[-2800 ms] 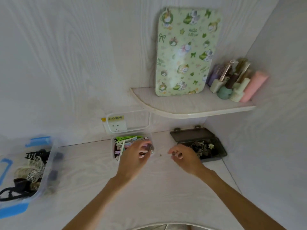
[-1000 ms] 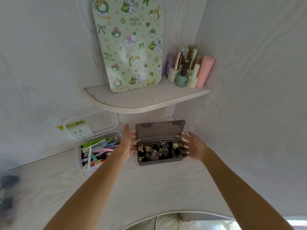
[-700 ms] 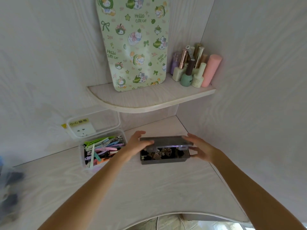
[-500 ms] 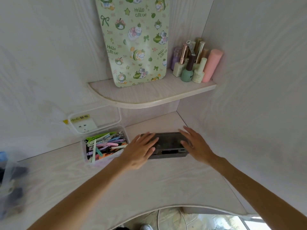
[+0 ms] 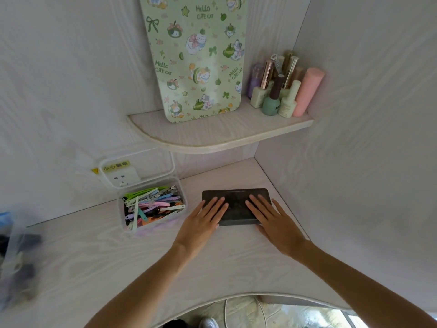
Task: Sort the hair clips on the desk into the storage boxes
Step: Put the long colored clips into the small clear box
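A dark grey storage box (image 5: 236, 197) lies on the desk near the right wall with its lid down. My left hand (image 5: 204, 220) presses flat on the left part of the lid, fingers straight. My right hand (image 5: 272, 216) presses flat on the right part the same way. A clear plastic box (image 5: 179, 185) to the left stands with its lid up against the wall and holds several colourful flat hair clips (image 5: 151, 205). The dark box's contents are hidden under the lid.
A corner shelf (image 5: 212, 136) overhangs the desk and carries a green cat-patterned board (image 5: 196, 58) and several bottles (image 5: 281, 88). A wall socket (image 5: 121, 177) sits behind the clear lid. A blurred clear bin with blue trim (image 5: 14, 256) stands at far left. The desk's curved front edge (image 5: 236, 297) is near me.
The dark box's lid has gone from upright to fully down. Both hands moved from the box's sides onto the lid and now lie flat on it.
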